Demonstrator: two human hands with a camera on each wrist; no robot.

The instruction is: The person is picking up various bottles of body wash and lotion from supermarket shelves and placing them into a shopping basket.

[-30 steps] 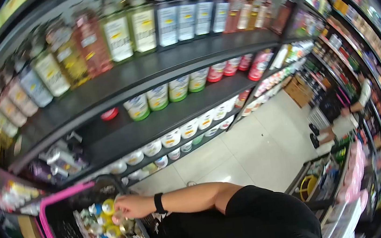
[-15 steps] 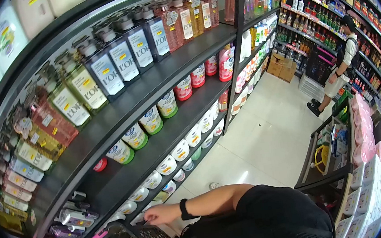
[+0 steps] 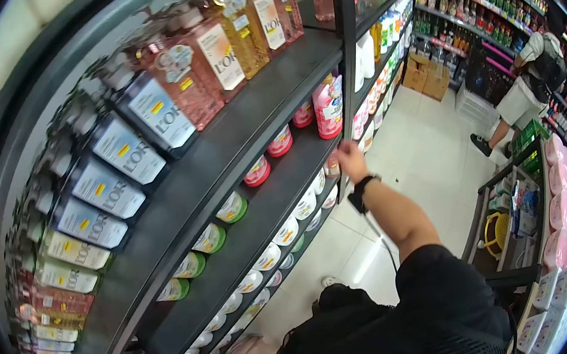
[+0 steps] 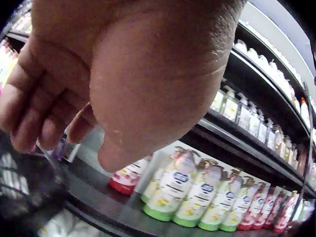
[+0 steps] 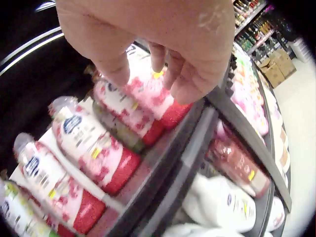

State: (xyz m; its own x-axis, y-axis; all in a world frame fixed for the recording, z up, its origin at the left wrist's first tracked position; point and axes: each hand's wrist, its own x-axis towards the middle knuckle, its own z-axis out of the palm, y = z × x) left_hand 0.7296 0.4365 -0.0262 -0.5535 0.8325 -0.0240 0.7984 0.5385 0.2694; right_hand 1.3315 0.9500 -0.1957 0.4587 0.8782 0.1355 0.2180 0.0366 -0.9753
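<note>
My right hand (image 3: 352,162) reaches out to the end of the middle shelf, just below a pink-and-white bottle with a red base (image 3: 329,109). In the right wrist view, its thumb and bent fingers hang apart in front of that end bottle (image 5: 170,116), overlapping it. Similar pink bottles (image 5: 96,148) stand in a row beside it. In the left wrist view, my left hand (image 4: 143,84) has its fingers loosely bent with nothing between them. Black basket mesh (image 4: 29,187) lies below these fingers. Green-based white bottles (image 4: 173,192) stand on the shelf beyond.
Pump bottles (image 3: 114,161) line the upper shelf, and white tubs (image 3: 285,231) line the lower one. A black shelf post (image 3: 350,43) rises beside the reaching hand. Pink packs (image 3: 557,216) are stacked at the right. Another person (image 3: 531,79) bends by the far shelves.
My right hand has moved from inside the basket, past its rim, out to the shelf end. The view has shifted right along the shelf, and the basket has dropped mostly out of the head view.
</note>
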